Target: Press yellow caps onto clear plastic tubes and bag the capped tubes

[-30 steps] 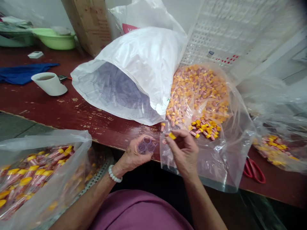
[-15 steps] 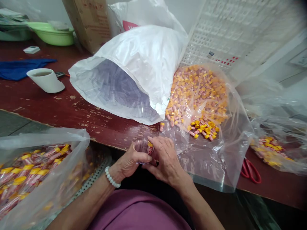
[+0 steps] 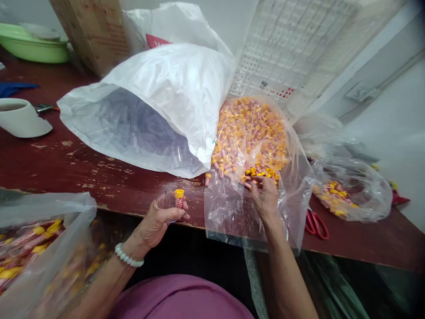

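Note:
My left hand (image 3: pixel 158 220) grips a small bunch of clear plastic tubes (image 3: pixel 171 202) at the table's front edge; one tube carries a yellow cap and a red-and-white insert. My right hand (image 3: pixel 265 198) reaches into an open clear bag (image 3: pixel 255 146) and its fingers touch the heap of yellow-capped pink pieces (image 3: pixel 249 128); whether it has taken one I cannot tell. A big white bag (image 3: pixel 172 88) lies on its side between the hands and the wall, its mouth showing many empty clear tubes (image 3: pixel 133 133).
A clear bag of filled yellow-capped tubes (image 3: pixel 29 248) hangs at lower left. A white cup (image 3: pixel 20 117), green basin (image 3: pixel 33 46) and cardboard box (image 3: pixel 93 31) stand at back left. Red scissors (image 3: pixel 315 223) and another small bag (image 3: pixel 348 195) lie right. White crate (image 3: pixel 299 44) leans behind.
My right hand left the tubes, having pressed a yellow-capped piece into one, and moved right into the clear bag. The left hand keeps the tubes. The camera turned rightward.

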Demonstrator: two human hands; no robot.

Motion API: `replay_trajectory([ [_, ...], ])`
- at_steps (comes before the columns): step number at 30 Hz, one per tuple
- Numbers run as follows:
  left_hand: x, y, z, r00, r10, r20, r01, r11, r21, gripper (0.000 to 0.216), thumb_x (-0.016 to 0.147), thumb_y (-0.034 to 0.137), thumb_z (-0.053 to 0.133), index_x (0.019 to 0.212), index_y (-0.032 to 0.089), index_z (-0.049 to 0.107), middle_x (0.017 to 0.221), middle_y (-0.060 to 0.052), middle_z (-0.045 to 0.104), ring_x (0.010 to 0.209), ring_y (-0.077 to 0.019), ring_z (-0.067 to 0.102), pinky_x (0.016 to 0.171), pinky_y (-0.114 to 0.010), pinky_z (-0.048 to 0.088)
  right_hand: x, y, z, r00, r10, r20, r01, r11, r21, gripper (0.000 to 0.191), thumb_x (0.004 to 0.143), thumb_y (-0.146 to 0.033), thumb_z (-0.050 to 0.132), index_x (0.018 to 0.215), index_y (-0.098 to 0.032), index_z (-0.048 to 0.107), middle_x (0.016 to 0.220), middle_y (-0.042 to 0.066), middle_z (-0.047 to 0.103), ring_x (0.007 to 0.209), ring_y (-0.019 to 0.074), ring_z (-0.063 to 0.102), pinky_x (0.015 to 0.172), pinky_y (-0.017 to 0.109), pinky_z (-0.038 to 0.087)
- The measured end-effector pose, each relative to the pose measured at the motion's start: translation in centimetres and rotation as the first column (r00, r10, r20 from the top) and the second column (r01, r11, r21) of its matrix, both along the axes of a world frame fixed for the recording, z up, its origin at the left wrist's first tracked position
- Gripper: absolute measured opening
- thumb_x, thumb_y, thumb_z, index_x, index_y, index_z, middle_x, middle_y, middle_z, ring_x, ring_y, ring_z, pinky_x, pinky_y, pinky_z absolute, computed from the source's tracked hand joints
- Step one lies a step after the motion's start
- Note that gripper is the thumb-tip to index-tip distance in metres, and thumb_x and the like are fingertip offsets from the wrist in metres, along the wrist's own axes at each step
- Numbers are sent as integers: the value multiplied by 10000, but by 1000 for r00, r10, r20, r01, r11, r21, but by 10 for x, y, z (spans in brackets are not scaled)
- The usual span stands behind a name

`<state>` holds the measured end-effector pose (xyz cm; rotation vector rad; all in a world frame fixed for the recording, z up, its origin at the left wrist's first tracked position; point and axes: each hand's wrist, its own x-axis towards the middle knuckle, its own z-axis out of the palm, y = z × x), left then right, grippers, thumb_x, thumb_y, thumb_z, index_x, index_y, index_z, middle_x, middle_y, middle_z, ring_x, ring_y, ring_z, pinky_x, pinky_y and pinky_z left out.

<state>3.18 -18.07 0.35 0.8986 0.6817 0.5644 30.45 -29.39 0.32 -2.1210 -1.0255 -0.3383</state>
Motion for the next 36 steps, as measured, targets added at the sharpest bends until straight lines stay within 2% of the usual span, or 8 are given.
replay_trajectory([
  [5, 8, -11, 5, 999, -36, -29, 40, 987, 153, 227, 608, 113, 708, 785, 146, 570, 766, 2, 625, 657, -126, 599, 679, -288, 511, 32, 0, -33, 1000, 10, -27, -12, 999, -49, 225, 783, -356, 566, 774, -147, 647, 821, 115, 630, 836, 242, 552, 837, 449, 429],
  [10, 15, -15, 5, 985, 3, -170, 72, 896, 438, 286, 619, 90, 668, 863, 160, 537, 770, 1, 618, 713, -121, 576, 658, -230, 458, -20, -9, 3, 976, 142, -163, -125, 986, 111, 314, 875, -407, 497, 1055, -170, 597, 949, 77, 625, 810, 180, 579, 734, 349, 481],
  [14, 15, -17, 6, 962, 43, -270, 149, 748, 647, 225, 668, 93, 603, 868, 169, 530, 779, 14, 579, 695, -103, 528, 644, -218, 427, -83, -11, 50, 827, 554, -95, -531, 826, 192, 214, 868, -227, 550, 1073, -236, 614, 1051, 53, 555, 986, 164, 553, 836, 314, 470],
  [18, 14, -20, 10, 956, 12, -292, 206, 680, 704, 177, 715, 135, 579, 883, 163, 529, 783, 11, 554, 684, -102, 485, 627, -220, 408, -118, -6, 63, 653, 756, -54, -753, 655, 69, 340, 875, -94, 480, 1176, -233, 556, 1062, 58, 535, 1006, 141, 544, 867, 284, 472],
  [21, 14, -20, 9, 965, -8, -263, 191, 708, 680, 205, 700, 153, 610, 886, 158, 523, 796, 5, 555, 696, -107, 481, 634, -225, 406, -122, -5, 59, 612, 790, -40, -789, 613, 28, 462, 863, -110, 509, 1304, -218, 422, 1173, 79, 534, 1103, 166, 512, 940, 320, 451],
  [25, 14, -18, 8, 975, -28, -220, 154, 796, 585, 245, 625, 92, 622, 840, 155, 523, 728, 29, 530, 655, -94, 458, 609, -215, 391, -121, -7, 52, 726, 688, -6, -686, 724, 70, 570, 763, -255, 666, 1262, -197, 397, 1216, 112, 470, 1152, 235, 456, 969, 412, 422],
  [29, 16, -21, 8, 975, -68, -212, 166, 857, 489, 255, 556, 11, 567, 762, 151, 515, 694, 41, 519, 641, -86, 453, 592, -207, 380, -127, -5, 36, 752, 654, 80, -648, 756, -88, 627, 626, -404, 757, 1146, -198, 473, 1172, 114, 447, 1097, 278, 441, 919, 460, 414],
  [36, 26, -31, -1, 981, -182, -59, 188, 977, 97, 273, 515, 13, 557, 761, 129, 536, 658, 43, 481, 568, -68, 413, 495, -192, 321, -131, 4, 14, 763, 629, 144, -623, 777, -91, 625, 585, -447, 759, 1085, -187, 490, 1129, 118, 537, 1040, 279, 495, 892, 447, 394],
])
